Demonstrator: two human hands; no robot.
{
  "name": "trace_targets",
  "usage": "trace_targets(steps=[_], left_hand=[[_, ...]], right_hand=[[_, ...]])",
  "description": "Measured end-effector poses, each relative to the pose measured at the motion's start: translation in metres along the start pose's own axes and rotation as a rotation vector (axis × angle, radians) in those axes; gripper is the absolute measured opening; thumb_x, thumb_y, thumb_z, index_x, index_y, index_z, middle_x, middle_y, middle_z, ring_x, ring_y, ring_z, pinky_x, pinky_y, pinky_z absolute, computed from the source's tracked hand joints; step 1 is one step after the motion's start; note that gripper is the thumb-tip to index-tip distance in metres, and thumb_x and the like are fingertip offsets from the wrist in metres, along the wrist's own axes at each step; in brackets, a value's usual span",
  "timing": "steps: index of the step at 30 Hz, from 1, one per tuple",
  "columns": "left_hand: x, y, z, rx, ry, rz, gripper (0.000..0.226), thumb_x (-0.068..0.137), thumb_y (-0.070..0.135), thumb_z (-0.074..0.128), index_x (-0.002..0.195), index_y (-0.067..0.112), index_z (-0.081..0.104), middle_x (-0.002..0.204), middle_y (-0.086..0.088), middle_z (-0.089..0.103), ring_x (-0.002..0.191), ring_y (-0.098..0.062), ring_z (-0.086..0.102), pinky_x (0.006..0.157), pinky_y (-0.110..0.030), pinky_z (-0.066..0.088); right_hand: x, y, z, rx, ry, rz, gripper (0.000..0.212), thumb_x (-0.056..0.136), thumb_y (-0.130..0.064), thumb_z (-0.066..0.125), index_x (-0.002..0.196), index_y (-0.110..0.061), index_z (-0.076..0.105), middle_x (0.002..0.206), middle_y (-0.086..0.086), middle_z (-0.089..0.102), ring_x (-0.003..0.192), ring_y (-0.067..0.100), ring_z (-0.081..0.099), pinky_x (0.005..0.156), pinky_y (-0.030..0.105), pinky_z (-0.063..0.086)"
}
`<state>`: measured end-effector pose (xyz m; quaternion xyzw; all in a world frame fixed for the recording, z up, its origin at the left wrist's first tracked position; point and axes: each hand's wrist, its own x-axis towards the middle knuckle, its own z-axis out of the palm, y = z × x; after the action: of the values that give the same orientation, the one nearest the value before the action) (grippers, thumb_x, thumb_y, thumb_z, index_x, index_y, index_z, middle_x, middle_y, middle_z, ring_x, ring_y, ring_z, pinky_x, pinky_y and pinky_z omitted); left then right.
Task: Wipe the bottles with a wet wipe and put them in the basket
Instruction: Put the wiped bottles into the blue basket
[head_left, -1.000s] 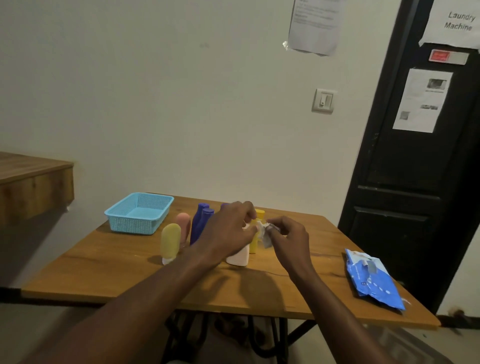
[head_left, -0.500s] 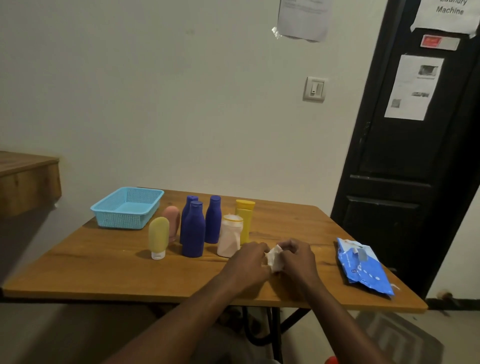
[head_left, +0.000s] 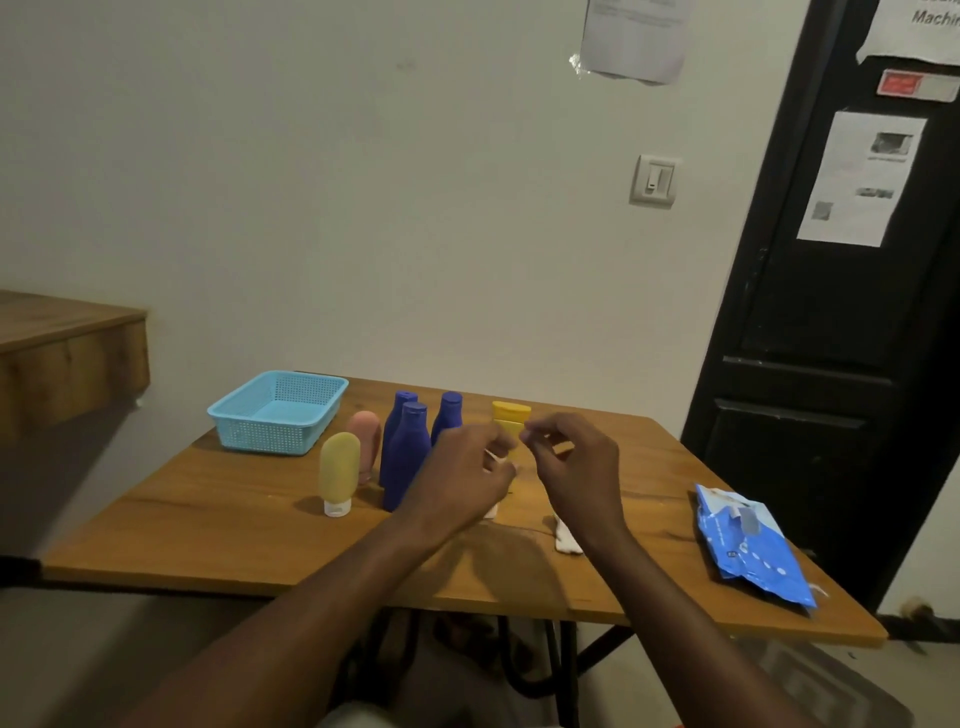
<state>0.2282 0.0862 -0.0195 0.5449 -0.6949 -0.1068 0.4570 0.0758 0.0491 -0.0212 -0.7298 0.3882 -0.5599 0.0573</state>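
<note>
Wipe pack (head_left: 753, 545) at right edge of table (head_left: 208, 519), basket (head_left: 278, 415) far left, bottles (head_left: 405, 452) upright, left hand (head_left: 462, 473) masking the white one, grip unclear, wet wipe (head_left: 565, 540) crumpled flat beneath right hand (head_left: 576, 467), fingers loosely curled, seemingly empty.

A utility or laundry corner of a shared residence is suggested. A tall black panelled door (head_left: 831, 312) is hung with a white paper sign (head_left: 914, 26), on which only the letters "Machin" can be read at the frame edge, a small red label (head_left: 917, 85) and a printed white sheet (head_left: 862, 179). Another paper notice (head_left: 636, 36) is taped to the plain off-white wall (head_left: 311, 182) above a white wall switch (head_left: 653, 181). The space is furnished with a bare wooden table (head_left: 208, 530) and a wooden ledge (head_left: 62, 353)
</note>
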Motion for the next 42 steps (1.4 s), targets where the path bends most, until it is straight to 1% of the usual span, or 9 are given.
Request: trace_targets(steps=[4,8,12,16,21,27,31,37,42], left_hand=[[0.011,-0.003,-0.052,0.022,0.148,-0.010,0.019,0.094,0.024,0.070,0.112,0.022,0.070,0.101,0.013,0.069,0.090,-0.002,0.066,0.074,-0.007,0.048],[0.018,-0.019,-0.092,0.028,0.236,-0.065,0.018,0.089,0.016,0.071,0.107,0.021,0.073,0.097,0.008,0.073,0.088,-0.002,0.068,0.073,-0.006,0.050],[0.016,-0.039,-0.112,0.068,0.230,-0.112,0.020,0.090,0.015,0.072,0.109,0.022,0.071,0.097,0.010,0.071,0.087,0.000,0.066,0.072,-0.008,0.047],[0.010,-0.054,-0.113,0.077,0.167,-0.125,0.021,0.088,0.012,0.071,0.107,0.023,0.072,0.096,0.013,0.070,0.087,0.004,0.065,0.073,-0.007,0.048],[0.012,-0.066,-0.104,0.085,0.089,-0.110,0.023,0.091,0.015,0.073,0.113,0.018,0.078,0.109,0.003,0.076,0.096,-0.004,0.067,0.076,-0.010,0.047],[0.020,-0.060,-0.111,-0.004,0.117,-0.092,0.021,0.092,0.014,0.070,0.109,0.024,0.079,0.098,0.011,0.075,0.090,0.004,0.067,0.072,-0.004,0.047],[0.030,-0.052,-0.132,-0.071,0.174,-0.052,0.021,0.092,0.015,0.071,0.108,0.026,0.079,0.097,0.014,0.077,0.092,0.003,0.070,0.083,-0.017,0.056],[0.059,-0.047,-0.176,-0.081,0.231,-0.018,0.020,0.092,0.011,0.070,0.107,0.020,0.080,0.096,0.007,0.078,0.092,-0.003,0.072,0.087,-0.024,0.059],[0.081,-0.066,-0.212,-0.049,0.269,-0.045,0.022,0.090,0.007,0.068,0.105,0.017,0.081,0.097,0.004,0.078,0.093,-0.006,0.072,0.089,-0.028,0.059]], right_hand=[[0.028,-0.034,0.019,0.061,-0.073,0.016,0.010,0.093,-0.028,0.072,0.096,-0.020,0.077,0.087,-0.012,0.072,0.082,0.003,0.065,0.069,0.018,0.052],[0.048,-0.053,0.044,0.007,-0.267,0.033,0.018,0.097,-0.027,0.066,0.109,-0.018,0.075,0.100,-0.008,0.073,0.088,0.005,0.064,0.076,0.021,0.051],[0.060,-0.064,0.067,-0.103,-0.403,0.007,0.029,0.095,-0.030,0.065,0.120,-0.016,0.071,0.114,-0.003,0.072,0.096,0.011,0.064,0.082,0.027,0.054],[0.061,-0.063,0.086,-0.173,-0.503,0.005,0.031,0.091,-0.035,0.067,0.116,-0.018,0.072,0.113,-0.003,0.072,0.098,0.015,0.064,0.082,0.034,0.055],[0.057,-0.057,0.096,-0.147,-0.443,0.019,0.026,0.087,-0.032,0.071,0.107,-0.016,0.073,0.102,-0.002,0.074,0.090,0.014,0.066,0.081,0.036,0.059],[0.066,-0.062,0.091,-0.069,-0.352,0.010,0.018,0.085,-0.030,0.073,0.097,-0.017,0.074,0.089,-0.007,0.072,0.082,0.008,0.066,0.072,0.028,0.059],[0.087,-0.080,0.087,0.019,-0.316,0.002,0.013,0.082,-0.029,0.074,0.090,-0.018,0.074,0.080,-0.009,0.072,0.077,0.007,0.068,0.068,0.026,0.057],[0.129,-0.114,0.100,0.136,-0.275,0.007,0.007,0.079,-0.023,0.078,0.082,-0.017,0.075,0.071,-0.008,0.072,0.067,0.003,0.067,0.060,0.018,0.052],[0.160,-0.133,0.143,0.183,-0.295,0.028,0.013,0.075,-0.024,0.078,0.083,-0.014,0.074,0.070,-0.005,0.072,0.066,0.008,0.067,0.065,0.035,0.058]])
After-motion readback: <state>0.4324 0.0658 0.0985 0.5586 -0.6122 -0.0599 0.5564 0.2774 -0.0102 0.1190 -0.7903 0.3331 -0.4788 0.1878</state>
